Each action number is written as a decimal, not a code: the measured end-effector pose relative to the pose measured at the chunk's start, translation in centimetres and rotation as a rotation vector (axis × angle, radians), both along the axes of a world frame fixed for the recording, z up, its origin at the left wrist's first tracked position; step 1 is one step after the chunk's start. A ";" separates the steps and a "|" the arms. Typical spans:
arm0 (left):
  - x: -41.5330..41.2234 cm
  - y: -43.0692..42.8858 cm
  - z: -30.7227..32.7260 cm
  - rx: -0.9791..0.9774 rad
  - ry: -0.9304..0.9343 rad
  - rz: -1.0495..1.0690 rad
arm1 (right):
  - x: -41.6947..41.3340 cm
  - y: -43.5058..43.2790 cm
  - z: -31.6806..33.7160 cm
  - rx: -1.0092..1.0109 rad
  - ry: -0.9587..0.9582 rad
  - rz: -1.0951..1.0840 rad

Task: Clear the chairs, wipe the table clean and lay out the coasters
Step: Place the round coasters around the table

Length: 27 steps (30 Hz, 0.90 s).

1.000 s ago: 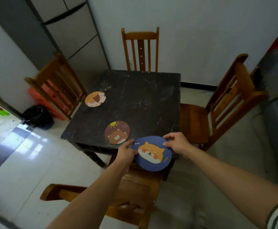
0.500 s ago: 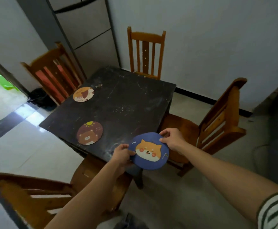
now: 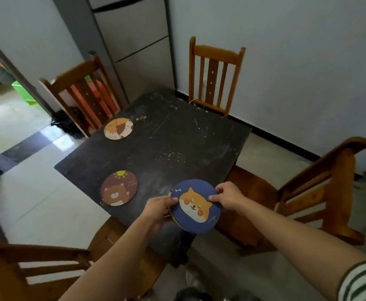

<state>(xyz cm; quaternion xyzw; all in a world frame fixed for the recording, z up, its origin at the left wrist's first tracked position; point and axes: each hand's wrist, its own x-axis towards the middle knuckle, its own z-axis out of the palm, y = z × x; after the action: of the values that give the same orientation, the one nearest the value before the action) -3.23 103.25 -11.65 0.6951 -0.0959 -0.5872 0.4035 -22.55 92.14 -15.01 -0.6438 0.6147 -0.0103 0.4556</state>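
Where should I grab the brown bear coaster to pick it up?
The brown bear coaster lies flat on the table, thin, with no handle, close to the near edge. Probably come from that edge, slide it slightly over, and pinch its rim, thumb on top.

Both bare forearms reach forward from the lower edge of the view and converge toward each other. The left hand (image 3: 158, 208) shows its back, its thumb on top, and pinches the left edge of a round dark-blue coaster printed with an orange dog face (image 3: 196, 210). The right hand (image 3: 228, 196) grips the coaster's right edge, its fingers curled and its thumb tip on the printed side. A white sleeve with dark stripes (image 3: 364, 283) covers the right upper arm.
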 end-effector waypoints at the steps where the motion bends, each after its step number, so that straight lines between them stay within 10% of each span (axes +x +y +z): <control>1: 0.3 -0.6 -0.1 0.001 0.008 0.037 | 0.3 -1.0 -0.1 -0.024 0.011 0.016; 27: 3.0 -8.6 -1.9 0.304 -0.132 0.283 | 4.9 -22.0 -10.8 -0.172 0.361 0.372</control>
<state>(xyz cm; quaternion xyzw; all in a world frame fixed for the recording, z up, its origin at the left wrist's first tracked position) -0.23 94.61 -13.58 0.7915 0.0657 -0.4855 0.3653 -17.62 70.15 -25.81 -0.7733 0.5540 0.1362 0.2766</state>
